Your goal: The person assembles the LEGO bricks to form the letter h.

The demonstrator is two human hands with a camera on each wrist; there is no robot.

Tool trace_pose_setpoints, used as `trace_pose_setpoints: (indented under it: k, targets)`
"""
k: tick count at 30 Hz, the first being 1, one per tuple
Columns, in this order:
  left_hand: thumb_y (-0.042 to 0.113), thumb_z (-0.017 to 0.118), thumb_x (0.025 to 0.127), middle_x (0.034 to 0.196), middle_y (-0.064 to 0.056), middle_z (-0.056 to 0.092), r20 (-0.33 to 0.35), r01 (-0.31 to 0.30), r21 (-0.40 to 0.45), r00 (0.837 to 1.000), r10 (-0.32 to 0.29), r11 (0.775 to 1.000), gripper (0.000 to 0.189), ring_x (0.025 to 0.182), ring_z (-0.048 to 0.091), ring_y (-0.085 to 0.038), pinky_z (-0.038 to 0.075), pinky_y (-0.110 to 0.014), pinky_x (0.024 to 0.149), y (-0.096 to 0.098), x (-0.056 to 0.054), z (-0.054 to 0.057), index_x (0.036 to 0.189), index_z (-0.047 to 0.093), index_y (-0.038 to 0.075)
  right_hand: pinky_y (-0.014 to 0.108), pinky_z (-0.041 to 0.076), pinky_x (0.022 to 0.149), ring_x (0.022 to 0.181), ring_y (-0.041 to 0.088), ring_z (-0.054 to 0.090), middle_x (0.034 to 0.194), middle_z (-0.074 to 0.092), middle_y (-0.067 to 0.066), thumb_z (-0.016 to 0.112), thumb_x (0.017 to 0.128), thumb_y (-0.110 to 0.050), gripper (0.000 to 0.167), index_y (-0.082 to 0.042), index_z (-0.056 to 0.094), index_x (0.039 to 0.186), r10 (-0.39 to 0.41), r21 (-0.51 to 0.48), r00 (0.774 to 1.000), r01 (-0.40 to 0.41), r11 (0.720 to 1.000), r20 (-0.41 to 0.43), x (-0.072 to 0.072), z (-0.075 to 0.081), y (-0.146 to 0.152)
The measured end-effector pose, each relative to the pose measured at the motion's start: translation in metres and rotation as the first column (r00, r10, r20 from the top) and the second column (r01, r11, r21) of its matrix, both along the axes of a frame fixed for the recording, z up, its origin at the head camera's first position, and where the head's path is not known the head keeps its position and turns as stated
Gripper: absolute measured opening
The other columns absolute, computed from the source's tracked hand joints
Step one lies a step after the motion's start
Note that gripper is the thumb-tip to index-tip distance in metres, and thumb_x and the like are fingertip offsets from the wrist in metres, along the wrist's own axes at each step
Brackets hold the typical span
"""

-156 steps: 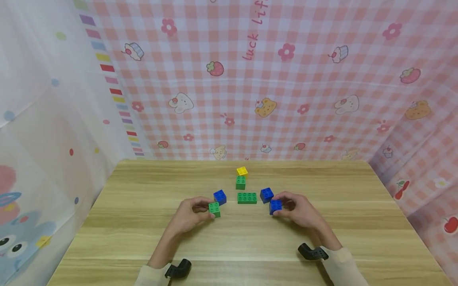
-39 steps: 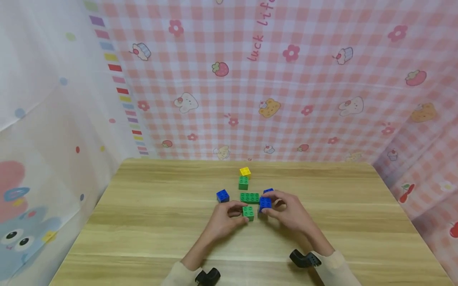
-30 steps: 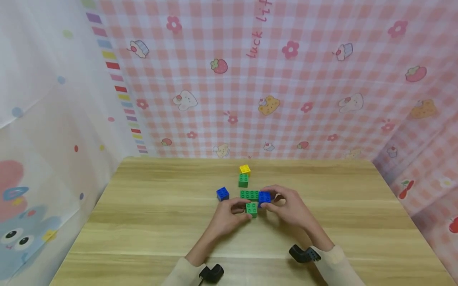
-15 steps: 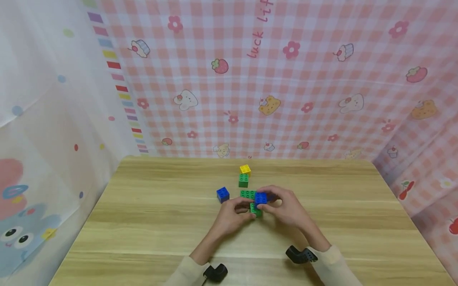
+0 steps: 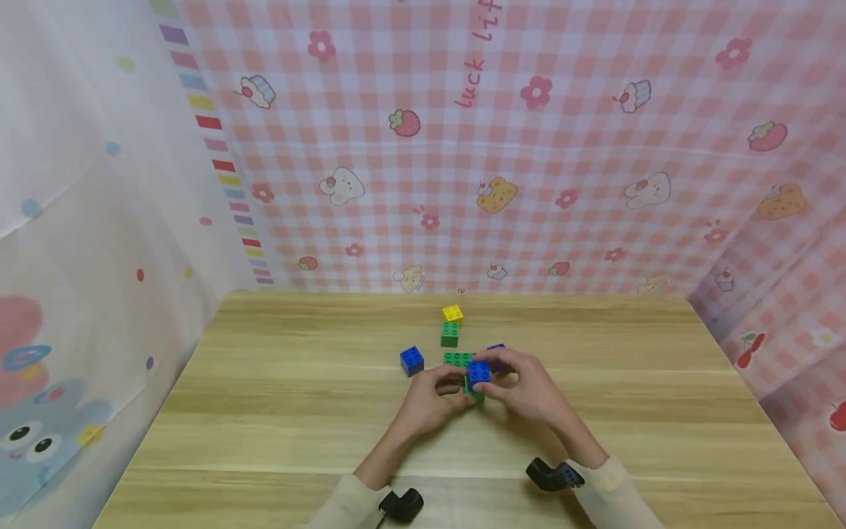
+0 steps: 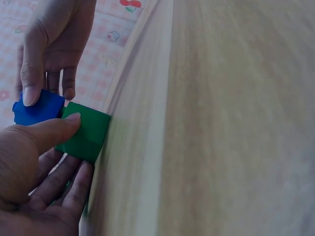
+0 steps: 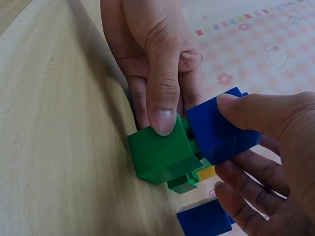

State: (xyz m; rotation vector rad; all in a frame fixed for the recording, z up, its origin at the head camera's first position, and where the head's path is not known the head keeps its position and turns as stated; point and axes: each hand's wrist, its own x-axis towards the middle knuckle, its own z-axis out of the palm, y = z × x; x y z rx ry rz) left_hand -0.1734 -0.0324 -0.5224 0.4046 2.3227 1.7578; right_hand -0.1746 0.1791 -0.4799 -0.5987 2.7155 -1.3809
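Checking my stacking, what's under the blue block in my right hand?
A green block, pinched by your left hand. The blue block hides most of its studded top.

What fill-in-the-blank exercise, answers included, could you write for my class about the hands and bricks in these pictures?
1. The left hand pinches a green brick between its ____ and fingers.
2. The right hand holds a blue brick with ____ studs on top.
3. The brick farthest back on the table is coloured ____.
4. In the head view, another blue brick, resting on the table, is mostly hidden behind the ____ hand.

Missing words: thumb; four; yellow; right.
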Motion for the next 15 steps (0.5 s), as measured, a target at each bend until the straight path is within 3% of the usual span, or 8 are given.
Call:
trace_pose_setpoints:
  k: [9, 15]
  targets:
    - [0.017, 0.083, 0.087, 0.122, -0.01, 0.072, 0.028, 0.016, 0.0, 0.999, -0.016, 1.0, 0.042, 0.115, 0.071, -0.025, 0.059, -0.033, 0.101, -0.0017, -0.0005, 0.0012, 0.126, 0.069, 0.007, 0.036, 0.059, 0.087, 0.097, 0.016, 0.066, 0.11, 0.072, -0.003, 0.08, 0.09, -0.025, 0.036, -0.024, 0.07, 0.125, 0.002, -0.001, 1.0, -0.002, 1.0, 0.029, 0.0024, -0.0018, 0.0001]
    - [0.015, 0.082, 0.088, 0.123, -0.014, 0.071, 0.036, 0.039, 0.028, 0.999, -0.04, 0.999, 0.041, 0.117, 0.07, -0.03, 0.058, -0.04, 0.104, -0.004, -0.0018, 0.0028, 0.125, 0.069, 0.005, 0.036, 0.06, 0.087, 0.097, 0.016, 0.066, 0.111, 0.072, -0.001, 0.079, 0.091, -0.025, 0.035, -0.023, 0.07, 0.125, 0.009, -0.003, 0.999, -0.009, 1.0, 0.031, 0.0033, 0.0004, -0.0011]
